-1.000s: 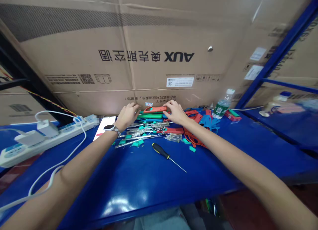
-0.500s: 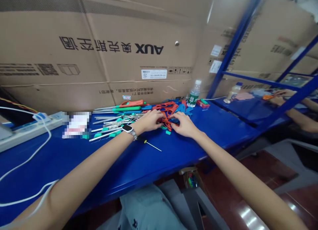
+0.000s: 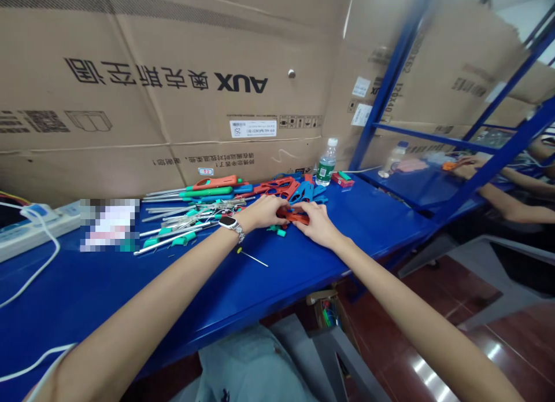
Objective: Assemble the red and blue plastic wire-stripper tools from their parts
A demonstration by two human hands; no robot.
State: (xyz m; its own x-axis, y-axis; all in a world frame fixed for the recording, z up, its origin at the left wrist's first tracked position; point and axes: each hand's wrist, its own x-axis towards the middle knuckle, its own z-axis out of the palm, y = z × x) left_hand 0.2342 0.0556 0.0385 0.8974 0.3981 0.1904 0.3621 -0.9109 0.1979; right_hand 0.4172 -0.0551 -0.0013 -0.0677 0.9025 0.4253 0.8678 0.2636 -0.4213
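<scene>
From my end I see both bare hands meeting near the centre of the frame, over the orange-red handles [image 3: 299, 218] on the blue tabletop [image 3: 243, 292]. The right hand [image 3: 319, 224] has its fingers closed on them; the left hand [image 3: 266, 212] curls in from the other side, but I can't tell whether its fingers grip or merely touch — they hide too much. Just behind, a heap of red pieces [image 3: 277, 188] and blue pieces [image 3: 307, 192] crowds the space, with a water bottle [image 3: 326, 166] and a small red box [image 3: 342, 180] beyond, to the upper right. A teal bit [image 3: 281, 233] lies just below the fingers. Left of centre, metal rods [image 3: 167, 211] and a green handle [image 3: 212, 191] spread out, and the left wrist covers the handle end of a screwdriver [image 3: 255, 258]. A power strip [image 3: 65, 218] sits at the left edge. Cardboard [image 3: 173, 37] walls off the back; a blue frame [image 3: 390, 84] rises at the right — past it, another person's arm [image 3: 511, 205].
</scene>
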